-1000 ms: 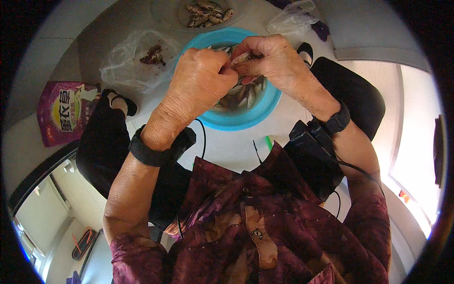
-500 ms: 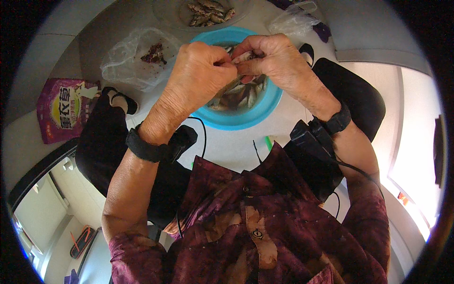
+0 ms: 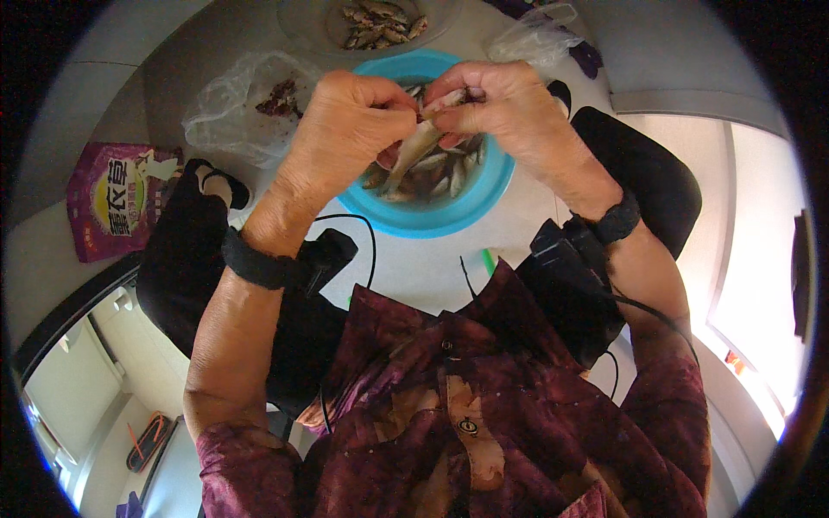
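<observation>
My left hand (image 3: pixel 345 129) and my right hand (image 3: pixel 501 108) meet over a blue bowl (image 3: pixel 432 220) and together pinch one small silvery fish (image 3: pixel 414 147). The fish hangs between the fingertips, tail end slanting down to the left. Several more small fish (image 3: pixel 440 173) lie in the bowl below. Both wrists wear black bands, with a small black device on each forearm.
A clear dish with several small fish (image 3: pixel 380 22) stands beyond the bowl. A clear plastic bag with dark scraps (image 3: pixel 250 104) lies at the left, another bag (image 3: pixel 535 34) at the upper right. A purple printed packet (image 3: pixel 108 198) lies on the floor at the far left.
Both hands have stayed over the bowl, shifting slightly. The fish now hangs out more plainly from between the fingertips.
</observation>
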A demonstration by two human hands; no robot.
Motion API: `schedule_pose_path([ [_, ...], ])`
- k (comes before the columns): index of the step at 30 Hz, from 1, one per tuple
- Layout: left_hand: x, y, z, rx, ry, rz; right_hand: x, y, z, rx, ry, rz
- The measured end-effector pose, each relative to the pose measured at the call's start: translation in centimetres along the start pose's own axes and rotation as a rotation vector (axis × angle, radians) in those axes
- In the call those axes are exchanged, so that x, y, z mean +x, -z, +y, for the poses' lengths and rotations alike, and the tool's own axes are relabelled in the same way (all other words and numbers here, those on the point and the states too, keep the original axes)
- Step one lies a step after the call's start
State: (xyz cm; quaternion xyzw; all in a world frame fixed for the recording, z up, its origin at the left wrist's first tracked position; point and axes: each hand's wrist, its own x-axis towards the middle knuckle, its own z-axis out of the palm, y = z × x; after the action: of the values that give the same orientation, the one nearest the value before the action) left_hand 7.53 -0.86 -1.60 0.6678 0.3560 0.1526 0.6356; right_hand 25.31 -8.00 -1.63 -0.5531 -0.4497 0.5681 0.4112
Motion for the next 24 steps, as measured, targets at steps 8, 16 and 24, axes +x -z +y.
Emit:
schedule_pose_path([
  [8, 0.17, 0.61, 0.2, -0.007, -0.025, -0.081, -0.2, 0.58, -0.64, -0.034, 0.001, -0.011],
  [16, 0.05, 0.6, 0.27, 0.069, -0.03, -0.137, -0.06, 0.58, -0.52, -0.066, -0.017, -0.069],
  [24, -0.2, 0.58, 0.63, 0.231, -0.038, -0.148, 0.08, 0.45, -0.31, -0.088, 0.014, -0.106],
])
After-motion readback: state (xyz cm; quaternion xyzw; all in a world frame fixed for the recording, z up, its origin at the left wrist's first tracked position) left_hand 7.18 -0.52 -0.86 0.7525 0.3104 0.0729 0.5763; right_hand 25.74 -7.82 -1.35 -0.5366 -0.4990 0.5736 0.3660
